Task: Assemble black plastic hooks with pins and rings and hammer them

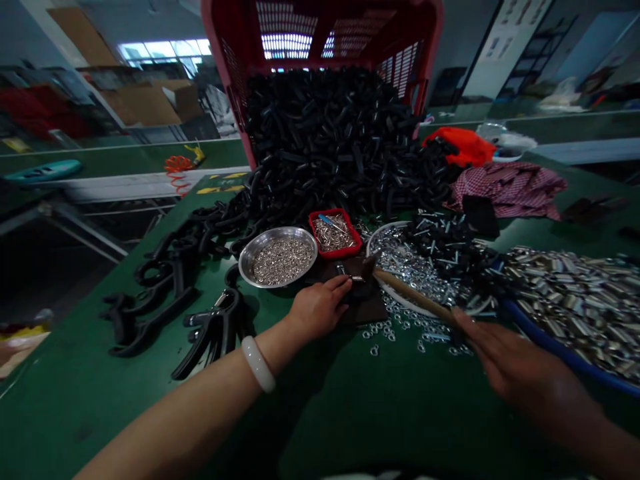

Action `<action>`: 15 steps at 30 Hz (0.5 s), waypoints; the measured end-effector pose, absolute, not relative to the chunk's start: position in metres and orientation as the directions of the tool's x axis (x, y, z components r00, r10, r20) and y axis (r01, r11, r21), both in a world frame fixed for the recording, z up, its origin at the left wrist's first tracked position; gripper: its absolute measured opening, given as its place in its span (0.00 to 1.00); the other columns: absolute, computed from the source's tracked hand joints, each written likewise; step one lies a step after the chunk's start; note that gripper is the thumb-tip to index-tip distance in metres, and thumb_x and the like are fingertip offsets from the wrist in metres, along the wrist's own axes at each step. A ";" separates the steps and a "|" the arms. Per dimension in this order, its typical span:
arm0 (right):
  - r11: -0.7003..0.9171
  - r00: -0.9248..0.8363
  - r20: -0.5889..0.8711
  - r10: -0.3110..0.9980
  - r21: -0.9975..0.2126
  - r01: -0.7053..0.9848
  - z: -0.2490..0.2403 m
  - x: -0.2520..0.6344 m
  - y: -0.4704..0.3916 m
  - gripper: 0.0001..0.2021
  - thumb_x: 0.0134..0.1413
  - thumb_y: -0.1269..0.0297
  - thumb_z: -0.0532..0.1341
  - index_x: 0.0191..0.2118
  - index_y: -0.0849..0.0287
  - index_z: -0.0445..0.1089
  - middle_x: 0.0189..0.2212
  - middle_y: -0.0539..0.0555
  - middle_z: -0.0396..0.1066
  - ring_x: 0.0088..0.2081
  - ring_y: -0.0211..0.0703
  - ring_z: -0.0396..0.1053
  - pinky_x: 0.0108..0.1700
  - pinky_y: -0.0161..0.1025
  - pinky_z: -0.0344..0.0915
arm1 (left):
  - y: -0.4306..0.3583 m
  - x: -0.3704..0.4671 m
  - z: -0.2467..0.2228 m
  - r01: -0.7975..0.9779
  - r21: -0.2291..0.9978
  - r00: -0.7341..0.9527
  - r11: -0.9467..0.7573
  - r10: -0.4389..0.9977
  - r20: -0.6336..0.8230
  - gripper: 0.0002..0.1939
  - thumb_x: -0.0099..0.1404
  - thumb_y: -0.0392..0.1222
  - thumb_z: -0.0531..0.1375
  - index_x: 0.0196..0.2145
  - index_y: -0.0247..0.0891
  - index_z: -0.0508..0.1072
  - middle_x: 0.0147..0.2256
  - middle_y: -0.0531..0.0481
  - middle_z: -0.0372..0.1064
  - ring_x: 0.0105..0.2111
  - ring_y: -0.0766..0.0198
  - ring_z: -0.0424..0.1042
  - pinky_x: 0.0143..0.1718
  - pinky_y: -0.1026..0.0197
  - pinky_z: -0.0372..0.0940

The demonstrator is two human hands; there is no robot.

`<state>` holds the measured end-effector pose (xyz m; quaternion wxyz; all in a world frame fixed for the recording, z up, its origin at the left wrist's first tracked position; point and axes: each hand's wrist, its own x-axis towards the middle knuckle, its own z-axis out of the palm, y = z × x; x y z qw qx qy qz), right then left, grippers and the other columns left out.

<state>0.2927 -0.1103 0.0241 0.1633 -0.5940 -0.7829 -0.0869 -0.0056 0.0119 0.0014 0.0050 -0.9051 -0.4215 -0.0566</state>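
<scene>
My right hand (505,347) grips the wooden handle of a hammer (417,293). The dark hammer head (369,268) is over a dark flat block (367,310) on the table. My left hand (320,310), with a white bangle at the wrist, has its fingers closed at a small silver spring-like part (357,278) just beside the hammer head. Whatever else those fingers hold is hidden. A metal bowl (245,270) of small metal pieces and a red tray (357,248) of pins stand just beyond the left hand.
A red crate (435,40) spills black plastic parts (330,140) across the back. Black clamps (175,313) lie at left. Loose nuts (400,323), a white-rimmed tray (370,243) and a blue tray (545,353) of metal sleeves are at right. Behind sits a checked cloth (510,187).
</scene>
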 end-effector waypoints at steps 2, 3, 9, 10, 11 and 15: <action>0.286 -0.232 0.315 0.920 -0.136 0.948 0.022 0.297 -0.106 0.23 0.52 0.65 0.53 0.56 0.48 0.59 0.40 0.56 0.73 0.35 0.46 0.73 0.32 0.41 0.71 | 0.012 -0.006 0.003 0.770 0.061 0.631 -0.636 0.772 0.083 0.25 0.62 0.47 0.52 0.57 0.43 0.57 0.58 0.50 0.55 0.43 0.58 0.69 0.39 0.58 0.66; 0.266 -0.200 0.309 0.930 -0.188 0.946 0.024 0.299 -0.104 0.21 0.53 0.63 0.53 0.54 0.50 0.62 0.40 0.56 0.73 0.35 0.45 0.73 0.33 0.40 0.71 | 0.013 -0.007 0.004 0.768 0.085 0.630 -0.634 0.773 0.072 0.25 0.62 0.47 0.52 0.57 0.44 0.57 0.58 0.51 0.55 0.44 0.58 0.69 0.40 0.58 0.66; -0.064 0.168 0.097 0.981 -0.657 0.752 0.040 0.286 -0.102 0.24 0.50 0.52 0.57 0.52 0.56 0.65 0.31 0.56 0.75 0.26 0.44 0.72 0.23 0.35 0.70 | 0.019 -0.015 0.001 0.742 0.399 0.561 -0.539 0.825 0.072 0.39 0.59 0.48 0.56 0.62 0.40 0.40 0.57 0.45 0.57 0.46 0.59 0.67 0.44 0.58 0.64; -0.109 0.180 0.024 0.983 -0.715 0.691 0.041 0.283 -0.102 0.25 0.50 0.51 0.56 0.51 0.58 0.65 0.27 0.56 0.74 0.24 0.43 0.72 0.21 0.35 0.69 | 0.021 -0.016 -0.001 0.732 0.448 0.542 -0.513 0.837 0.074 0.39 0.60 0.48 0.55 0.62 0.39 0.39 0.56 0.44 0.57 0.43 0.61 0.69 0.43 0.59 0.64; -0.133 0.183 -0.015 0.983 -0.746 0.652 0.040 0.280 -0.103 0.25 0.50 0.50 0.56 0.51 0.60 0.65 0.24 0.55 0.74 0.23 0.43 0.71 0.21 0.35 0.69 | 0.022 -0.017 -0.002 0.725 0.484 0.525 -0.490 0.848 0.073 0.37 0.60 0.48 0.54 0.62 0.39 0.40 0.56 0.44 0.58 0.40 0.62 0.70 0.42 0.59 0.65; 0.025 0.148 0.260 0.954 -0.563 0.826 0.033 0.270 -0.105 0.23 0.50 0.50 0.56 0.48 0.59 0.67 0.31 0.56 0.74 0.26 0.45 0.72 0.24 0.38 0.69 | 0.024 -0.020 -0.003 0.779 0.455 0.450 -0.431 0.890 0.073 0.30 0.62 0.50 0.52 0.58 0.35 0.52 0.53 0.41 0.61 0.41 0.61 0.70 0.44 0.58 0.64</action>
